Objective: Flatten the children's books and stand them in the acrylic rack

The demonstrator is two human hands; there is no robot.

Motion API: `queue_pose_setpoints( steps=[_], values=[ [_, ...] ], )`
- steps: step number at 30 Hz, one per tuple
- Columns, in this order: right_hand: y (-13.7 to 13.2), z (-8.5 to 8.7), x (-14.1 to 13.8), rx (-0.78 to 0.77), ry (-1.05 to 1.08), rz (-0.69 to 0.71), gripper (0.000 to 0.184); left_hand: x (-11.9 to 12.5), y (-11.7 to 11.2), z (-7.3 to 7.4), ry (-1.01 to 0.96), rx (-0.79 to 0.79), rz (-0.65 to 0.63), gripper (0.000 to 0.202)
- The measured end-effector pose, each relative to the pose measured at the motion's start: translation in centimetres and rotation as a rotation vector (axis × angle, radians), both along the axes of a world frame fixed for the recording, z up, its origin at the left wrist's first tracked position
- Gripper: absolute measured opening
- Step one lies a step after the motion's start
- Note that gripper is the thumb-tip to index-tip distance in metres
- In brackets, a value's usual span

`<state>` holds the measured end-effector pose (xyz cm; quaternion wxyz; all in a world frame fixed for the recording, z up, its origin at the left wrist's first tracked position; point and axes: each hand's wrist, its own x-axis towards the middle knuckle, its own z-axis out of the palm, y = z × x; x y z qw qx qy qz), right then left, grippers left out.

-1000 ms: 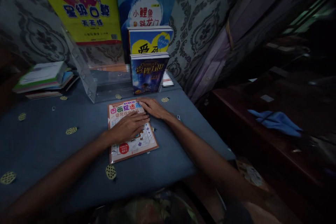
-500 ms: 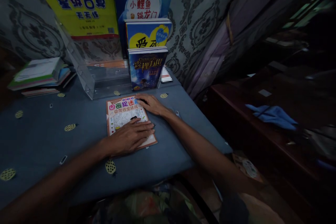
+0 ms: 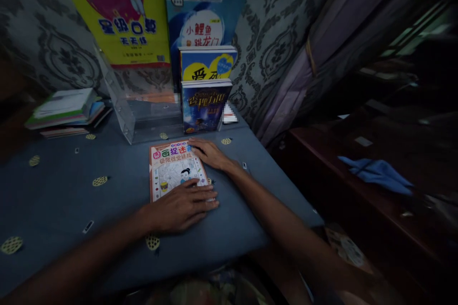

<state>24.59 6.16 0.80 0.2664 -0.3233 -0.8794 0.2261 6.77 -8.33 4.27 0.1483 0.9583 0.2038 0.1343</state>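
A picture book (image 3: 168,171) with an orange border and colourful title lies flat on the table, its cover facing up. Across its lower edge rests my left hand (image 3: 184,206), palm down with fingers stretched to the right, hiding the bottom of the cover. My right hand (image 3: 209,153) lies on the upper right corner, its fingers extended and the thumb slightly apart. Neither hand is wrapped around anything. Just behind the picture book, a dark blue book (image 3: 203,109) stands upright in a clear acrylic stand (image 3: 127,119).
Behind the dark blue book stand a blue-and-yellow book (image 3: 207,63), a teal book (image 3: 205,9) and a large yellow workbook (image 3: 125,33). A stack of books (image 3: 66,109) lies at the left. The blue tablecloth (image 3: 125,205) ends at the right, beside a dark wooden surface with a blue cloth (image 3: 375,174).
My left hand has slid down the cover towards its lower edge, uncovering more of the drawing. The right hand stays at the upper corner. The view has tilted slightly upward.
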Motion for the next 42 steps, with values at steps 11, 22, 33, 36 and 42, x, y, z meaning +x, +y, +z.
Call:
queue_pose_setpoints(
  steps=[11, 22, 33, 36, 42],
  values=[
    [-1.9, 1.7, -1.9, 0.111, -0.321, -0.163, 0.045, 0.1, -0.3, 0.1, -0.013, 0.000, 0.018, 0.038],
    [-2.1, 0.3, -1.1, 0.162, -0.289, -0.211, 0.042, -0.1, -0.3, -0.4, -0.058, 0.025, 0.019, 0.037],
    [-6.6, -0.1, 2.6, 0.147, -0.194, -0.042, 0.042, -0.3, -0.4, -0.5, -0.045, 0.058, 0.016, 0.036],
    [-8.1, -0.3, 3.7, 0.118, -0.157, -0.014, 0.042, -0.3, -0.2, -0.8, -0.022, 0.073, 0.000, 0.037],
    [-11.6, 0.5, 5.4, 0.034, -0.118, 0.016, 0.043, -0.4, -0.3, -1.2, -0.023, 0.165, -0.028, 0.035]
  ],
)
